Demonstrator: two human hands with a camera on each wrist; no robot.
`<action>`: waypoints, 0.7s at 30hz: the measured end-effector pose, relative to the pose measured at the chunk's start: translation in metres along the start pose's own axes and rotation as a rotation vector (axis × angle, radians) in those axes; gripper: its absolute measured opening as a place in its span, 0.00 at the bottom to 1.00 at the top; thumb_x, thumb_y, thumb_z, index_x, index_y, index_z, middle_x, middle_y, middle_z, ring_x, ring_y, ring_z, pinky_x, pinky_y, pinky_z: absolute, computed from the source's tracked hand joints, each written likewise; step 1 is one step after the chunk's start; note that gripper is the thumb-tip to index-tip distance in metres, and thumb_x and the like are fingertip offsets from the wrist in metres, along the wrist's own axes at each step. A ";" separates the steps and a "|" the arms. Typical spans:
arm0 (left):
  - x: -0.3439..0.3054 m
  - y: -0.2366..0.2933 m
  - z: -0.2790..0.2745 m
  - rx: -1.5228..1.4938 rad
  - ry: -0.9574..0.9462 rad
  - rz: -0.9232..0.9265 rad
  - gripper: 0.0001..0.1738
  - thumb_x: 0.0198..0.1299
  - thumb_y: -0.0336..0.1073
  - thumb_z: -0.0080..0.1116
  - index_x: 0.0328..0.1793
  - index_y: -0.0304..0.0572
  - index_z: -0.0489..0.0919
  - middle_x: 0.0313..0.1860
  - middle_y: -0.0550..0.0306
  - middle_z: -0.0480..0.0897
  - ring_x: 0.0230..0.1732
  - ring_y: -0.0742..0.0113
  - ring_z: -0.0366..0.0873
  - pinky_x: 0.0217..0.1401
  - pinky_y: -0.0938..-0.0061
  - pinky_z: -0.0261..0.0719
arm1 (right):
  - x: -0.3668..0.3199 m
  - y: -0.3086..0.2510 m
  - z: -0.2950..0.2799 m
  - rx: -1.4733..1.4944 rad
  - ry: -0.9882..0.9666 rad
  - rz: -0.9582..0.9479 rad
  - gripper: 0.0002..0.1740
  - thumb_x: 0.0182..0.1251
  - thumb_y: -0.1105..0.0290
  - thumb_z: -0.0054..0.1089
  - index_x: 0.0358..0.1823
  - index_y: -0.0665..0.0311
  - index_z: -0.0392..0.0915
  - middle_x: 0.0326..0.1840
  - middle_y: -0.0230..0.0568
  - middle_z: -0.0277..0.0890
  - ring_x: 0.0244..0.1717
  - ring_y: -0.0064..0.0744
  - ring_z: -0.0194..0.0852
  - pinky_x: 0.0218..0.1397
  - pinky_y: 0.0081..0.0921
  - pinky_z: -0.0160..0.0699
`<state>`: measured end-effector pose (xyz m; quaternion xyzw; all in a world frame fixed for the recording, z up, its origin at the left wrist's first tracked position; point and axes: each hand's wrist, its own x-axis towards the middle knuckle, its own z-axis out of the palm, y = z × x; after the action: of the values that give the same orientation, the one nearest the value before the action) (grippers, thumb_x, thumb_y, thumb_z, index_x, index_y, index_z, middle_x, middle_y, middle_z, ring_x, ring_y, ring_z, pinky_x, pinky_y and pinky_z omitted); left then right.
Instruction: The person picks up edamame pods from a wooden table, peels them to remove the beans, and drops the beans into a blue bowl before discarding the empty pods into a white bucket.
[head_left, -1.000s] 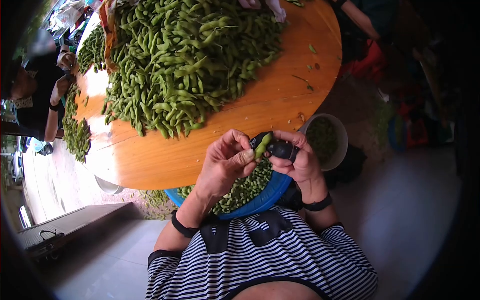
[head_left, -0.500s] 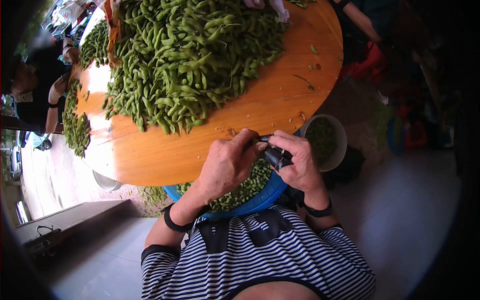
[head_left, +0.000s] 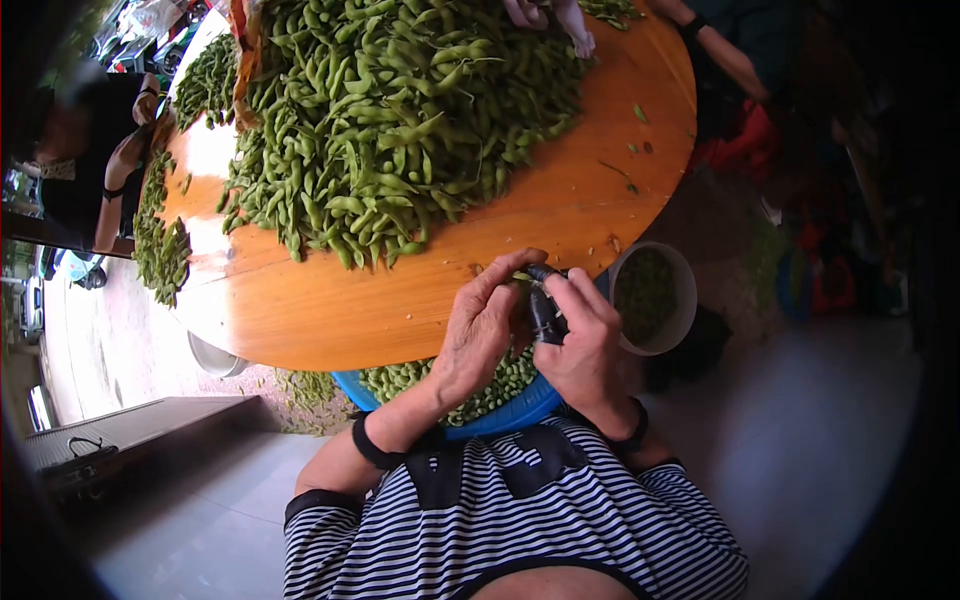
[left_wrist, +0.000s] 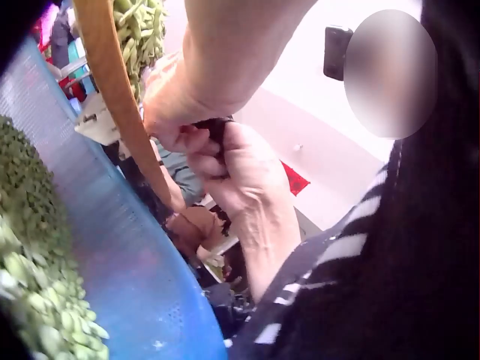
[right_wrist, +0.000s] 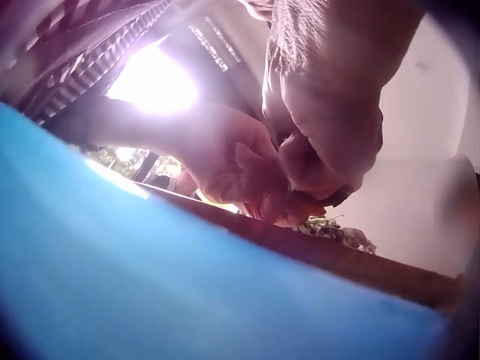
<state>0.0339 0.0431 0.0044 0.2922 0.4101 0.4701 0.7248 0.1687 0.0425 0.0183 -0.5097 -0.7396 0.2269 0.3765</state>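
In the head view both hands meet above a blue basket [head_left: 352, 388] of shelled green beans [head_left: 490, 398]. My left hand [head_left: 478, 335] pinches a green pod [head_left: 522, 278], mostly hidden by fingers. On its other side my right hand [head_left: 583, 350], with black covers on thumb and finger, grips the same pod. The left wrist view shows the left hand [left_wrist: 176, 101] against the right hand [left_wrist: 247, 169], fingers curled together. Low fingers of the right hand [right_wrist: 330, 120] touch the left hand [right_wrist: 232, 161] in the right wrist view; the pod cannot be made out there.
A large heap of pods [head_left: 380, 130] covers much of the round wooden table [head_left: 330, 325]. A white bucket [head_left: 685, 300] stands at right below the table edge, another container [head_left: 215, 358] at left. Another person's arm [head_left: 115, 185] is at far left, one more [head_left: 730, 60] at upper right.
The pod held upright in view between the hands is now mostly covered by the fingers. The left hand has turned over it, and the right hand has rolled inward.
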 end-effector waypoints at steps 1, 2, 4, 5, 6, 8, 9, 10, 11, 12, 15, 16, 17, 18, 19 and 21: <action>0.002 -0.004 0.000 0.012 0.013 0.039 0.21 0.70 0.32 0.39 0.66 0.35 0.70 0.34 0.63 0.76 0.31 0.76 0.71 0.32 0.84 0.70 | -0.002 -0.002 0.003 -0.067 0.049 -0.026 0.21 0.45 0.85 0.57 0.46 0.71 0.74 0.35 0.50 0.68 0.33 0.52 0.74 0.35 0.38 0.74; 0.002 -0.004 0.003 0.011 0.013 0.039 0.21 0.70 0.32 0.39 0.66 0.35 0.70 0.34 0.63 0.76 0.31 0.76 0.71 0.32 0.84 0.70 | -0.002 -0.002 0.005 -0.068 0.047 -0.026 0.21 0.45 0.85 0.57 0.46 0.71 0.74 0.35 0.50 0.68 0.33 0.52 0.74 0.35 0.38 0.74; 0.002 -0.003 0.009 -0.142 0.063 0.002 0.18 0.68 0.30 0.40 0.59 0.34 0.75 0.38 0.61 0.77 0.35 0.74 0.72 0.35 0.83 0.73 | -0.002 -0.001 0.006 -0.063 0.111 -0.030 0.23 0.41 0.86 0.56 0.45 0.70 0.75 0.35 0.48 0.68 0.33 0.52 0.72 0.35 0.38 0.73; 0.004 -0.011 0.008 -0.143 0.060 0.002 0.18 0.68 0.30 0.40 0.59 0.34 0.75 0.38 0.61 0.77 0.35 0.74 0.72 0.35 0.83 0.73 | -0.002 -0.001 0.006 -0.065 0.112 -0.030 0.23 0.41 0.86 0.56 0.45 0.70 0.75 0.35 0.48 0.68 0.33 0.52 0.72 0.35 0.38 0.73; 0.008 -0.020 0.006 -0.058 0.090 0.084 0.15 0.67 0.29 0.40 0.55 0.34 0.75 0.40 0.60 0.77 0.37 0.73 0.73 0.38 0.82 0.75 | -0.003 -0.002 0.006 -0.075 0.125 -0.069 0.22 0.42 0.85 0.56 0.45 0.70 0.75 0.35 0.48 0.68 0.34 0.53 0.73 0.35 0.38 0.73; 0.010 -0.029 0.001 0.029 0.119 0.164 0.13 0.66 0.28 0.41 0.51 0.34 0.75 0.42 0.59 0.78 0.39 0.72 0.74 0.41 0.81 0.77 | -0.003 -0.001 0.005 -0.086 0.139 -0.106 0.21 0.43 0.85 0.55 0.44 0.70 0.75 0.35 0.48 0.68 0.34 0.53 0.73 0.36 0.38 0.74; 0.006 -0.024 0.003 -0.050 0.093 0.133 0.11 0.65 0.27 0.42 0.49 0.35 0.75 0.43 0.59 0.78 0.41 0.71 0.76 0.43 0.79 0.78 | -0.003 0.001 0.004 -0.062 0.112 -0.105 0.20 0.45 0.85 0.56 0.45 0.71 0.74 0.36 0.50 0.69 0.34 0.53 0.74 0.36 0.39 0.74; 0.003 -0.021 0.002 -0.129 0.070 0.101 0.09 0.65 0.26 0.43 0.47 0.36 0.75 0.44 0.59 0.79 0.42 0.70 0.77 0.46 0.78 0.80 | -0.002 0.003 0.003 -0.036 0.084 -0.105 0.19 0.48 0.85 0.57 0.46 0.71 0.74 0.38 0.52 0.69 0.34 0.53 0.75 0.36 0.39 0.75; 0.003 -0.020 -0.002 -0.129 0.074 0.101 0.09 0.65 0.26 0.43 0.47 0.36 0.75 0.44 0.59 0.79 0.42 0.70 0.77 0.46 0.78 0.80 | 0.000 0.005 0.001 0.045 0.084 -0.081 0.19 0.47 0.85 0.55 0.45 0.71 0.75 0.36 0.52 0.70 0.34 0.54 0.74 0.36 0.38 0.75; 0.004 -0.020 -0.006 -0.370 -0.018 0.030 0.10 0.65 0.26 0.43 0.48 0.37 0.75 0.44 0.59 0.79 0.42 0.71 0.77 0.46 0.77 0.80 | 0.003 0.007 0.000 0.048 0.082 -0.082 0.19 0.47 0.85 0.55 0.45 0.71 0.75 0.36 0.52 0.70 0.34 0.54 0.74 0.36 0.38 0.75; 0.003 -0.018 -0.003 -0.568 -0.044 -0.054 0.11 0.65 0.25 0.43 0.50 0.38 0.75 0.43 0.59 0.80 0.39 0.73 0.76 0.45 0.76 0.80 | 0.004 0.015 -0.007 0.385 0.001 0.185 0.12 0.52 0.83 0.54 0.40 0.72 0.76 0.28 0.45 0.73 0.26 0.36 0.74 0.31 0.28 0.73; 0.002 -0.015 0.001 -0.526 0.026 -0.063 0.12 0.66 0.25 0.43 0.51 0.39 0.74 0.43 0.60 0.80 0.36 0.75 0.74 0.43 0.76 0.80 | 0.003 0.018 -0.012 0.498 -0.053 0.343 0.11 0.54 0.82 0.53 0.40 0.73 0.76 0.25 0.41 0.74 0.23 0.27 0.72 0.28 0.25 0.72; 0.000 -0.010 0.003 -0.526 0.025 -0.064 0.12 0.66 0.25 0.43 0.51 0.39 0.74 0.43 0.60 0.80 0.36 0.75 0.74 0.43 0.76 0.80 | 0.005 0.017 -0.018 0.705 -0.075 0.411 0.11 0.56 0.82 0.50 0.40 0.72 0.76 0.21 0.32 0.72 0.21 0.15 0.66 0.23 0.17 0.68; -0.002 -0.003 0.004 -0.482 0.002 -0.109 0.13 0.66 0.26 0.42 0.54 0.39 0.74 0.43 0.60 0.80 0.36 0.75 0.73 0.41 0.77 0.79 | 0.004 0.021 -0.018 0.976 -0.053 0.424 0.11 0.57 0.82 0.48 0.40 0.72 0.77 0.21 0.29 0.71 0.20 0.13 0.64 0.22 0.13 0.63; -0.003 0.001 0.003 -0.436 -0.022 -0.155 0.15 0.67 0.26 0.42 0.57 0.39 0.73 0.43 0.60 0.80 0.35 0.76 0.73 0.39 0.77 0.78 | 0.004 0.025 -0.022 0.985 -0.077 0.376 0.11 0.57 0.81 0.48 0.40 0.72 0.78 0.21 0.29 0.71 0.20 0.12 0.64 0.22 0.12 0.63; -0.003 0.002 0.000 -0.395 -0.061 -0.148 0.16 0.68 0.26 0.41 0.60 0.38 0.71 0.44 0.60 0.80 0.35 0.77 0.72 0.38 0.79 0.76 | 0.004 0.027 -0.028 0.994 -0.100 0.326 0.12 0.57 0.81 0.48 0.40 0.72 0.78 0.21 0.29 0.71 0.20 0.12 0.64 0.22 0.12 0.62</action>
<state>0.0326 0.0406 0.0068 0.1278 0.3083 0.4777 0.8127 0.2057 0.0550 0.0176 -0.3666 -0.4707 0.6303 0.4968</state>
